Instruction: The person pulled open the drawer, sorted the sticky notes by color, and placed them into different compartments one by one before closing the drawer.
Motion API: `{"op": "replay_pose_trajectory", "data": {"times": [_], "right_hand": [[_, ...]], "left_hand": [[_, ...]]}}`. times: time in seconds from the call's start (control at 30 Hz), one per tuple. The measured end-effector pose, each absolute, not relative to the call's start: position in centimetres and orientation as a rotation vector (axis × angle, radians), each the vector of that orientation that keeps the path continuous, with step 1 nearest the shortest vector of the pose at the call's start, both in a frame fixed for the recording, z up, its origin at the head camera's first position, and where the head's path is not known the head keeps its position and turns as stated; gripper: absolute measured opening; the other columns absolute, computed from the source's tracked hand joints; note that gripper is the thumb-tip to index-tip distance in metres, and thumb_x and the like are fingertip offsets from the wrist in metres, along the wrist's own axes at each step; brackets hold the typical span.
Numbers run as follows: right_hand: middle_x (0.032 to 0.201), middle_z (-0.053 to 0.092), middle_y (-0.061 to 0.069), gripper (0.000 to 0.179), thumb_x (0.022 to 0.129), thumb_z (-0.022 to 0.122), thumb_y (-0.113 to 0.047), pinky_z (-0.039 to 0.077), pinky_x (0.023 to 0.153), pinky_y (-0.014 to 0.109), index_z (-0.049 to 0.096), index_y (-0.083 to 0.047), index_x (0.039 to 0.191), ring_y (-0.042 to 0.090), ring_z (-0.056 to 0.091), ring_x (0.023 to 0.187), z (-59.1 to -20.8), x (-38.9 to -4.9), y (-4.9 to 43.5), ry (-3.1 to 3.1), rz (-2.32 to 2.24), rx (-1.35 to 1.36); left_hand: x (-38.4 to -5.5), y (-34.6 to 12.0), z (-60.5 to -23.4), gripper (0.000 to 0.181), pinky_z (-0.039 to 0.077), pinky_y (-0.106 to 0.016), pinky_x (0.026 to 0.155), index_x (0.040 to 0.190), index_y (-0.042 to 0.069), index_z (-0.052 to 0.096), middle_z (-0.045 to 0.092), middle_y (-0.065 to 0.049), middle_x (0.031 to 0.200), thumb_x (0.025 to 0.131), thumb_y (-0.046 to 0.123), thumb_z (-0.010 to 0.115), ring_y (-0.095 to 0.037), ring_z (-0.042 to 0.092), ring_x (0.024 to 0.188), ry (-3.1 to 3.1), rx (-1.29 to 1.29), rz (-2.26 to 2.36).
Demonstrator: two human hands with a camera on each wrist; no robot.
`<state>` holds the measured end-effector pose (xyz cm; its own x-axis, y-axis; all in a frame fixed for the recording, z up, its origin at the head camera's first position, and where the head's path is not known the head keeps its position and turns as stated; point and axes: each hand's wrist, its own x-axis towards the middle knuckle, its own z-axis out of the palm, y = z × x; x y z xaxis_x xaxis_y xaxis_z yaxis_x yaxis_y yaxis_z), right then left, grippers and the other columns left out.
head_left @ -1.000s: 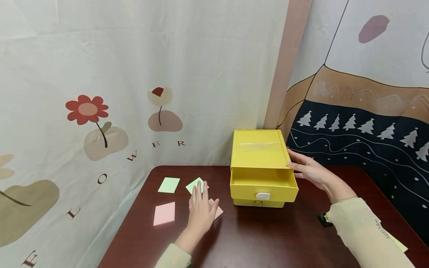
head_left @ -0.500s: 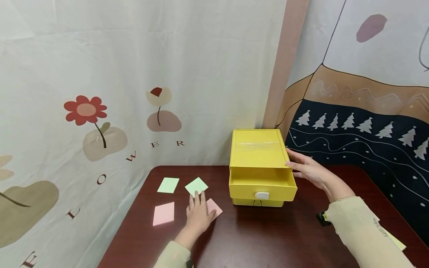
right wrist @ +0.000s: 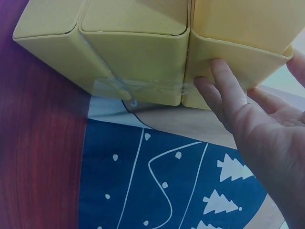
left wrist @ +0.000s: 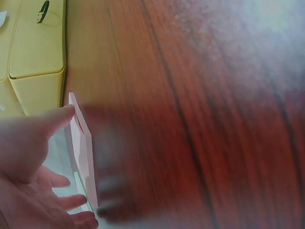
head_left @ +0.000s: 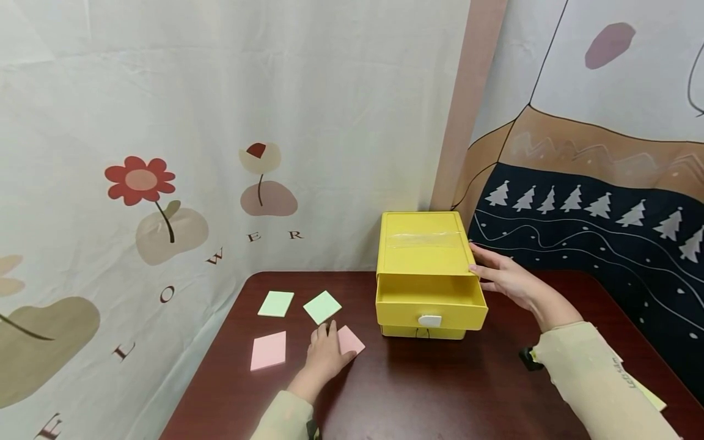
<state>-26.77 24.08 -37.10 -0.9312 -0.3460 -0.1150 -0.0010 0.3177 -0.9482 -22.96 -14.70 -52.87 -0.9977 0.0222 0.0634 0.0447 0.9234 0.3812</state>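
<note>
My left hand (head_left: 324,353) is low over a pink sticky note pad (head_left: 349,341) on the dark red table, its thumb along one edge and its curled fingers at the opposite side. In the left wrist view the thumb (left wrist: 64,117) touches the pad's edge, and the fingertips overlap its far end. A green sticky note pad (head_left: 322,307) lies just beyond those fingers. My right hand (head_left: 508,282) rests against the side of a yellow drawer box (head_left: 423,244), fingers extended and thumb at the top edge. The upper drawer (head_left: 456,316), with a white pull tab, is slid out.
Another green pad (head_left: 276,304) and another pink pad (head_left: 268,351) lie to the left on the table (head_left: 407,397). Something pale yellow and flat (head_left: 650,394) shows partly behind the right sleeve. A printed curtain (head_left: 341,122) hangs behind the table.
My left hand has drawn back toward me, and its fingers have curled in beside the pink pad, uncovering the green one. The right hand and the drawer box stay as they were.
</note>
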Motion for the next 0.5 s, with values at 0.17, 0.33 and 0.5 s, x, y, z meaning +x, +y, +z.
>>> {"op": "replay_pose_trajectory", "data": {"times": [0.17,0.33,0.5], "right_hand": [[0.159,0.005,0.016,0.08,0.095,0.054,-0.038,0.04,0.102,0.049,0.006,-0.013,0.153,0.042,0.029,0.137,-37.14,-26.81,24.11,2.293,-1.65,-0.317],[0.159,0.005,0.016,0.08,0.095,0.054,-0.039,0.039,0.102,0.05,0.006,-0.014,0.153,0.042,0.03,0.137,-37.15,-26.82,24.09,2.291,-1.653,-0.317],[0.159,0.005,0.017,0.081,0.094,0.054,-0.039,0.039,0.102,0.05,0.006,-0.014,0.153,0.042,0.03,0.137,-37.11,-26.75,24.08,2.294,-1.651,-0.31]], "left_hand": [[-23.03,-14.59,-52.79,0.089,0.046,-0.053,0.085,0.135,-0.008,0.044,0.046,-0.025,0.122,0.07,0.041,0.08,-0.04,0.044,0.111,-3.01,-0.054,-0.573],[-23.22,-14.39,-52.61,0.082,0.049,-0.048,0.078,0.128,-0.008,0.052,0.047,-0.02,0.111,0.069,0.039,0.082,-0.035,0.044,0.1,-3.016,-0.06,-0.566],[-23.36,-14.31,-52.15,0.069,0.05,-0.047,0.073,0.117,-0.007,0.059,0.047,-0.018,0.103,0.068,0.036,0.083,-0.033,0.044,0.094,-3.033,-0.075,-0.586]]}}
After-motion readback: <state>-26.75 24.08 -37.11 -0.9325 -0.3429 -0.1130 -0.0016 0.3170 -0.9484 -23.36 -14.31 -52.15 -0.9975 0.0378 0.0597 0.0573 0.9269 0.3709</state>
